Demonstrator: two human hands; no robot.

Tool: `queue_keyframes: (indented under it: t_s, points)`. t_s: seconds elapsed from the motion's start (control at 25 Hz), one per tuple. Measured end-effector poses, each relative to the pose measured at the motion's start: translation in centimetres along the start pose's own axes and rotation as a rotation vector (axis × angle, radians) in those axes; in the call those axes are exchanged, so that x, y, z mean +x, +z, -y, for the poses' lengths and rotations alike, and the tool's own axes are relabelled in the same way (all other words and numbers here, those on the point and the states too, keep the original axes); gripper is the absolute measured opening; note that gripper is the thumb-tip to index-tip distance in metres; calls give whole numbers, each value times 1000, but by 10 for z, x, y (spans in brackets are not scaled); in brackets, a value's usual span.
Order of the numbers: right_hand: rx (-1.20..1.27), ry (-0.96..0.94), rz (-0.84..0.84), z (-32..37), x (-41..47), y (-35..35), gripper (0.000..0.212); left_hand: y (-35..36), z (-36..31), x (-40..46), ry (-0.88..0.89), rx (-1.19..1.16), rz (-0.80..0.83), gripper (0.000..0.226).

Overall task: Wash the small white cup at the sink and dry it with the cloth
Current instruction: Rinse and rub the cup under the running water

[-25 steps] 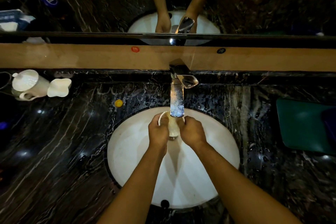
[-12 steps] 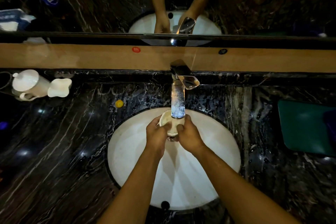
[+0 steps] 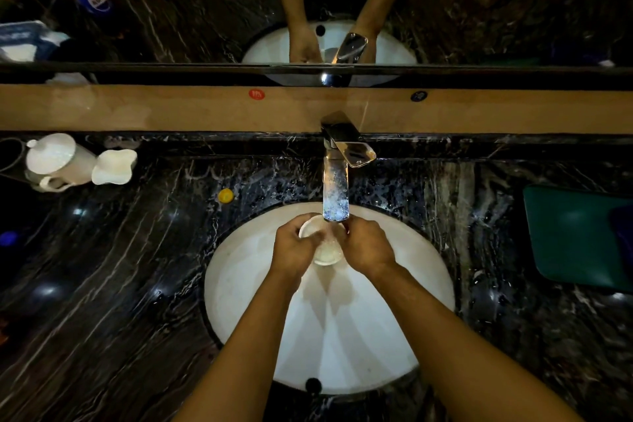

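The small white cup (image 3: 325,247) lies on its side between my two hands, over the white oval sink (image 3: 239,284), just below the spout of the chrome tap (image 3: 337,181). My left hand (image 3: 293,247) grips the cup's rim side, its thumb at the mouth. From the right, my right hand (image 3: 368,247) clasps the cup's body, fingers curled around it. Both hands hide much of the cup. A dark green cloth (image 3: 575,236) lies flat on the counter at the right edge.
A white teapot (image 3: 56,161) and a white wavy-rimmed dish (image 3: 113,166) stand at the counter's back left. A small yellow cap (image 3: 226,196) lies left of the tap. The black marble counter is wet around the basin. A mirror runs along the back.
The cup has been turned between my hands and now sits a little lower under the spout. My hands have stayed over the basin.
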State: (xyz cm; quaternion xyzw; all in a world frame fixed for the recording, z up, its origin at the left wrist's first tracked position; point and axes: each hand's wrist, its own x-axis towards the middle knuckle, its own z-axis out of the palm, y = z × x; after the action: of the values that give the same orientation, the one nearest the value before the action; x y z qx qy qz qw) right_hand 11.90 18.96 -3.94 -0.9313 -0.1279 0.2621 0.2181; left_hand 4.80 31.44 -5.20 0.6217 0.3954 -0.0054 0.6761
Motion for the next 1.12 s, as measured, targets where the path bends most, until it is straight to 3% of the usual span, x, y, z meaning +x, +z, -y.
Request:
queue_keyframes:
  t_s: [0.12, 0.28, 0.36, 0.44, 0.52, 0.64, 0.72, 0.8, 0.96, 1.04, 1.12]
  points:
    - [110, -30, 36, 2, -3, 3, 32, 3, 1, -1, -55, -123, -63, 39]
    - [463, 94, 122, 9, -13, 14, 34, 12, 5, -5, -91, -249, -99, 32]
    - [390, 119, 123, 7, -12, 11, 25, 12, 6, -6, -62, -191, -73, 26]
    - [101, 130, 92, 6, -5, 3, 37, 9, 7, -7, -61, -142, -63, 29]
    - [-16, 99, 36, 5, -1, 0, 47, 5, 4, -9, -92, -159, -48, 30]
    - [99, -17, 49, 9, -5, 3, 39, 2, 0, -7, -125, -133, -14, 18]
    - [175, -55, 89, 5, -7, 7, 34, 2, -2, -6, -127, -107, -34, 28]
    - [341, -11, 125, 5, -8, 11, 38, 5, 0, -5, -169, -185, -100, 36]
    - [759, 166, 134, 14, -9, 18, 39, 12, 1, -9, -185, -364, -165, 18]
    - [698, 195, 71, 14, -9, 17, 21, 14, 0, -8, -149, -287, -123, 26]
    - [349, 172, -4, 8, -4, 10, 11, 13, -2, -9, -121, -203, -44, 38]
